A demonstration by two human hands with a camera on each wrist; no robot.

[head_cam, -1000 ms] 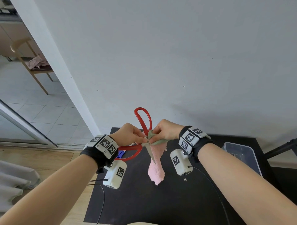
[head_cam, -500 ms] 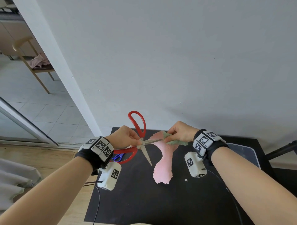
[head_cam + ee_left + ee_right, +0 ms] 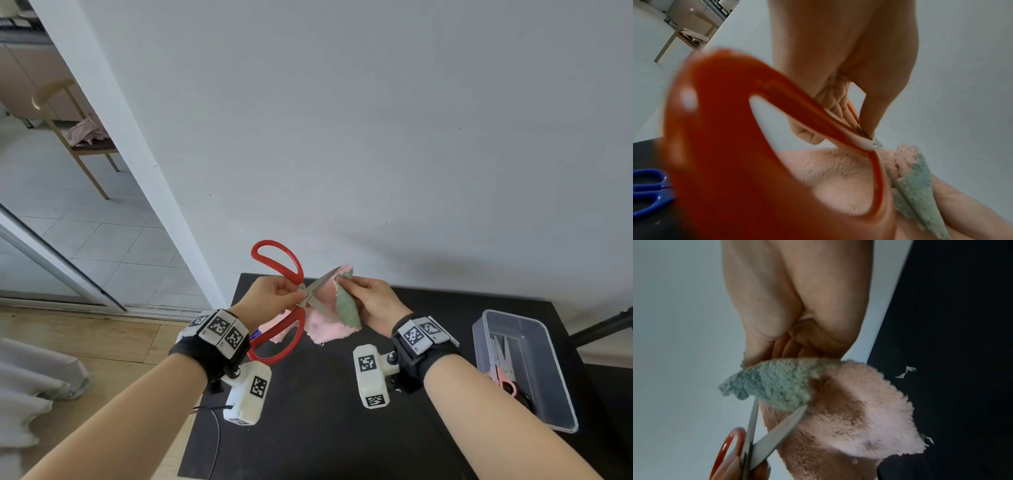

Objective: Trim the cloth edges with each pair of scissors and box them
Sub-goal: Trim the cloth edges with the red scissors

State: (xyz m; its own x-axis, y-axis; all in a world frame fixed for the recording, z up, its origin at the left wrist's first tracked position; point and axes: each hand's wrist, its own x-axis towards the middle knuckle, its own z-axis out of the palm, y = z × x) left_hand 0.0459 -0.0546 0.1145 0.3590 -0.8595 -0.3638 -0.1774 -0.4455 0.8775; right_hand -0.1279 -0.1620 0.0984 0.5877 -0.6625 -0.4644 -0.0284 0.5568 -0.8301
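Observation:
Red-handled scissors [image 3: 302, 291] are held above the black table, my left hand [image 3: 289, 295] pinching them at the pivot rather than through the handle loops. Their blades stand open around the grey-green edge of a pink cloth [image 3: 329, 327]. My right hand [image 3: 352, 286] pinches that green edge [image 3: 347, 306] and holds the cloth up. In the right wrist view the open blades [image 3: 777, 430] straddle the green strip [image 3: 774, 384] of the cloth [image 3: 869, 402]. The left wrist view shows the red scissors [image 3: 725, 146], blurred and close, with my fingers [image 3: 869, 113] at the pivot.
A clear plastic box [image 3: 561, 390] stands at the table's right edge with pink-handled scissors [image 3: 503, 366] inside. Blue-handled scissors [image 3: 647, 191] lie on the table [image 3: 325, 428] at the left, under my left hand. Small scraps [image 3: 905, 372] dot the table. A wall rises close behind.
The cloth hung straight down a second ago; my right hand has turned and lifted it. The scissors have tilted and their blades now sit open on the green edge.

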